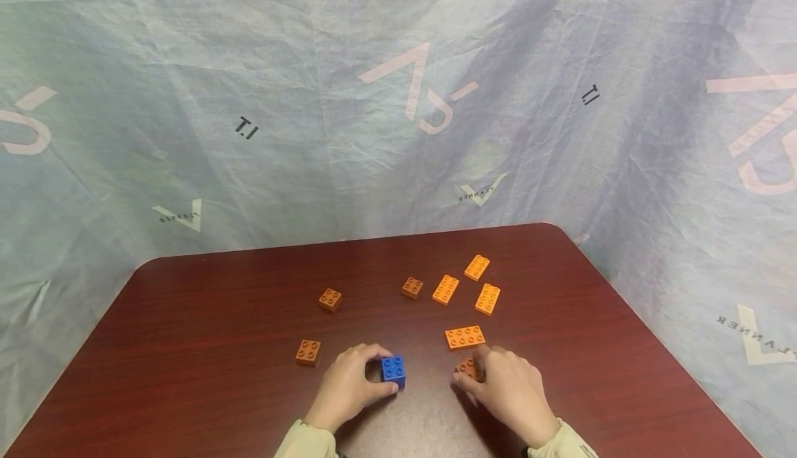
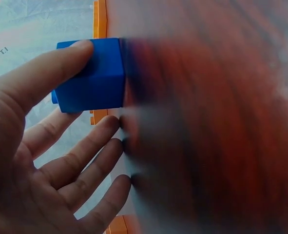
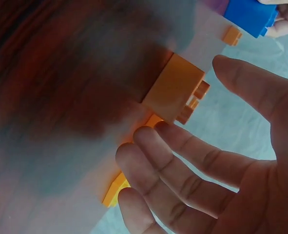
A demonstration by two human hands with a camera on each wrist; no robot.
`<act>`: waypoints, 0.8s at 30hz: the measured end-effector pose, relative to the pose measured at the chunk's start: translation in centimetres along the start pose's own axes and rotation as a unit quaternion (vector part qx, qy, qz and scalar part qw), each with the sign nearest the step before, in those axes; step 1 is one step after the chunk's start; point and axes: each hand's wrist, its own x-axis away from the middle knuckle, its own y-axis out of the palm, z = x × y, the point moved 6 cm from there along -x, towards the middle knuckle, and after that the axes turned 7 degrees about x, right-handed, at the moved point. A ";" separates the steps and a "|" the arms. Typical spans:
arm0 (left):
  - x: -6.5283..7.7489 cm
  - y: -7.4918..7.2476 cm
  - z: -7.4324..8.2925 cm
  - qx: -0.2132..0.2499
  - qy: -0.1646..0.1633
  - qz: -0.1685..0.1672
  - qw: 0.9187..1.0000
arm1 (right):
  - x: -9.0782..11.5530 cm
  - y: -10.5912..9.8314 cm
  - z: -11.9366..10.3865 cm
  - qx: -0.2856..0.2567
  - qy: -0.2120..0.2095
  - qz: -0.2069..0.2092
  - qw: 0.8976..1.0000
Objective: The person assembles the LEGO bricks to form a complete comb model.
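left hand (image 1: 352,380) pinching blue brick (image 1: 393,369), orange bricks (image 1: 445,290) beyond

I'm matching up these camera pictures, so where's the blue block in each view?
Head: blue block, lower middle.
Left wrist: blue block, upper left.
Right wrist: blue block, near the top right corner.
Shared landmark: the left hand, at the blue block in all three.

One 2x2 brick (image 1: 393,371) is solid blue, the other 2x2 bricks (image 1: 467,368) are kinda rusty brown-orange, and the 2x4 bricks (image 1: 464,337) are way brighter orange. Tabletop (image 1: 187,361) is dark reddish-brown woodgrain, backdrop sheet (image 1: 299,84) is washed-out grey-blue with pink, black and pale-yellow lettering (image 1: 416,84), sleeves (image 1: 305,442) pale khaki.
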 end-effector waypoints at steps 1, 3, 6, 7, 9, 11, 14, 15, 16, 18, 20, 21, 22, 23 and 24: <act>0.0 0.0 0.0 -0.001 0.001 0.000 1.000 | 0.0 0.1 0.0 0.002 0.000 0.001 1.000; 0.0 0.0 0.0 -0.002 0.002 0.000 1.000 | 0.0 0.2 0.0 0.004 -0.001 0.002 1.000; -0.1 0.0 0.1 -0.004 0.003 -0.002 1.000 | 0.0 0.4 0.0 0.005 -0.002 0.002 1.000; -0.1 0.0 0.1 -0.005 0.004 -0.003 1.000 | 0.0 0.4 0.0 0.003 0.001 -0.001 1.000; -0.1 0.0 0.1 -0.005 0.004 -0.004 1.000 | -0.1 0.5 0.0 0.002 0.000 -0.002 1.000; -0.1 0.0 0.1 -0.006 0.003 -0.005 1.000 | -0.1 0.6 0.0 -0.001 0.004 -0.006 1.000; -0.1 0.0 0.1 -0.005 0.002 -0.006 1.000 | -0.2 0.6 -0.1 0.000 -0.001 0.000 1.000; -0.1 0.0 0.1 -0.005 0.002 -0.006 1.000 | -0.2 0.6 -0.1 0.000 -0.004 0.003 1.000; -0.1 0.0 0.1 -0.005 0.002 -0.007 1.000 | -0.2 0.5 -0.1 0.001 -0.005 0.005 1.000; -0.1 0.0 0.1 -0.004 0.001 -0.006 1.000 | -0.2 0.3 -0.3 0.004 -0.013 0.015 1.000; -0.1 0.0 0.1 -0.005 0.001 -0.006 1.000 | -0.3 0.1 -0.4 0.007 -0.018 0.021 1.000; -0.1 0.0 0.1 -0.004 0.001 -0.006 1.000 | -0.3 0.0 -0.5 0.007 -0.022 0.025 0.999; -0.1 0.0 0.2 -0.003 0.000 -0.006 1.000 | -0.4 -0.1 -0.7 0.009 -0.027 0.029 0.999; -0.1 -0.1 0.2 -0.003 0.000 -0.006 1.000 | -0.5 -0.1 -0.8 0.009 -0.030 0.030 0.999; -0.1 -0.1 0.2 -0.002 0.000 -0.006 1.000 | -0.5 -0.2 -0.9 0.008 -0.032 0.031 0.999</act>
